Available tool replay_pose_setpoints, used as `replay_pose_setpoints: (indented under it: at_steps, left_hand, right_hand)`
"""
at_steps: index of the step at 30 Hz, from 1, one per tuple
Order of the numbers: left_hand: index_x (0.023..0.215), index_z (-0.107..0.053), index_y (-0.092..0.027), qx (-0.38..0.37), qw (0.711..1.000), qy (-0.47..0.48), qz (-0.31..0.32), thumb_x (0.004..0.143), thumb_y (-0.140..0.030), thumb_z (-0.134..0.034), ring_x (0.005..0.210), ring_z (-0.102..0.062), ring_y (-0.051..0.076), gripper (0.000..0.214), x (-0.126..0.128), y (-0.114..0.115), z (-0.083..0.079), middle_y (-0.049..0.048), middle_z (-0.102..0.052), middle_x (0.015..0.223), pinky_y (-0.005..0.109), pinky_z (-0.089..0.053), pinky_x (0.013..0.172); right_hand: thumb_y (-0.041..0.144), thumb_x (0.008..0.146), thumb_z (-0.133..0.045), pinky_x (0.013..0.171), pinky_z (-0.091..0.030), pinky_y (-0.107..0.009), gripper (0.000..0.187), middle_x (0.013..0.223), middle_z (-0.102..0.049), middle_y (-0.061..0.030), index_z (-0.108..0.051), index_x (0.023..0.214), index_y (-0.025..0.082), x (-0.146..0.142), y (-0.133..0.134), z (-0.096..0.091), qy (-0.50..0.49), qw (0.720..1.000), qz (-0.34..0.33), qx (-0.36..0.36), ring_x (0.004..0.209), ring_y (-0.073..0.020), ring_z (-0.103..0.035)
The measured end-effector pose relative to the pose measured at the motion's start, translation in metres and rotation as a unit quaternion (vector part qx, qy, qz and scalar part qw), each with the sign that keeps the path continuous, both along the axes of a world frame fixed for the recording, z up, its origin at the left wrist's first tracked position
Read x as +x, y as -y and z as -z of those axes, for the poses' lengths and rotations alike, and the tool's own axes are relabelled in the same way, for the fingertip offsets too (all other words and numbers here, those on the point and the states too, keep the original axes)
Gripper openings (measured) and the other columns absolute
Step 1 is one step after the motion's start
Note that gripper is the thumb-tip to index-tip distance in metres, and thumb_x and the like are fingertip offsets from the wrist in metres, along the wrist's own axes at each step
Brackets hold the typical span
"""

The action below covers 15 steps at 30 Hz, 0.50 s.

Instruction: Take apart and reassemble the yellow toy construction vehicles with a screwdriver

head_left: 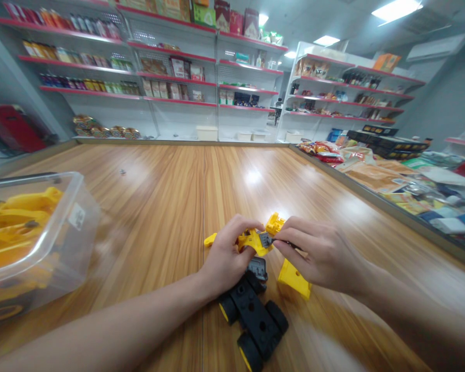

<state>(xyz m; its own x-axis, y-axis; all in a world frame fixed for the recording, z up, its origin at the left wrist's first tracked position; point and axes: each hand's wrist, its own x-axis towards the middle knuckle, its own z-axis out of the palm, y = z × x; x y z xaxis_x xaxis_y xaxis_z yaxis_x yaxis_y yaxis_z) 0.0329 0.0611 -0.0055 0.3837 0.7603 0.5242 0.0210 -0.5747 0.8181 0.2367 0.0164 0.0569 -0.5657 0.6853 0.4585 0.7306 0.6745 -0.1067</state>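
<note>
My left hand (225, 256) is closed around a yellow plastic toy vehicle part (252, 243) with a dark grey insert (265, 238) at its right end. At that end, the fingertips of my right hand (325, 253) pinch something thin and dark, too hidden to name. Below my left hand lies a black wheeled toy chassis (251, 312), with a grey plastic piece (258, 267) at its far end. A yellow angular piece (294, 279) rests under my right hand. Another yellow piece (274, 223) sits just beyond the fingers, and a yellow tip (210, 239) shows left of my left hand.
A clear plastic bin (79, 227) of yellow toy parts stands at the left on the wooden table (158, 206). A tiny object (123, 171) lies far left. Packaged goods (387, 175) are heaped beyond the right edge. Stocked shelves (178, 101) line the back.
</note>
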Motion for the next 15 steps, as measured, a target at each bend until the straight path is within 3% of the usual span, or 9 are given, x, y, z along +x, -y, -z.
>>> replay_pose_setpoints:
  at_steps: [6,12,15]
  left_hand:
    - [0.100,-0.063,-0.023,0.038,0.999,-0.002,0.013,0.071,0.009,-0.046,0.093,-0.055,0.018,0.046,-0.0005,0.0017,-0.0027,0.0032,-0.054,0.096,0.030,-0.045,0.081]
    - [0.099,-0.062,-0.022,0.038,0.999,0.000,0.021,0.070,0.010,-0.046,0.094,-0.055,0.017,0.046,-0.0004,0.0009,-0.0031,0.0026,-0.054,0.097,0.030,-0.045,0.082]
    - [0.100,-0.062,-0.022,0.035,0.999,-0.003,0.022,0.070,0.010,-0.047,0.094,-0.055,0.017,0.047,-0.0001,0.0006,-0.0031,0.0024,-0.054,0.097,0.029,-0.045,0.082]
  right_hand:
    - [0.019,0.091,-0.055,0.066,-0.045,-0.030,0.011,0.087,-0.063,-0.0061,-0.062,0.098,0.016,0.0000,0.0028,-0.0040,-0.003,1.000,-0.009,-0.019,0.077,-0.0180,-0.060]
    - [0.021,0.095,-0.050,0.060,-0.041,-0.030,0.016,0.079,-0.060,-0.0045,-0.062,0.084,0.016,-0.0011,0.0019,-0.0053,0.029,1.000,-0.008,-0.005,0.067,-0.0158,-0.056]
    - [0.020,0.093,-0.052,0.062,-0.042,-0.030,0.011,0.082,-0.061,-0.0054,-0.062,0.091,0.015,-0.0015,0.0014,-0.0051,0.023,0.999,-0.003,-0.021,0.072,-0.0171,-0.058]
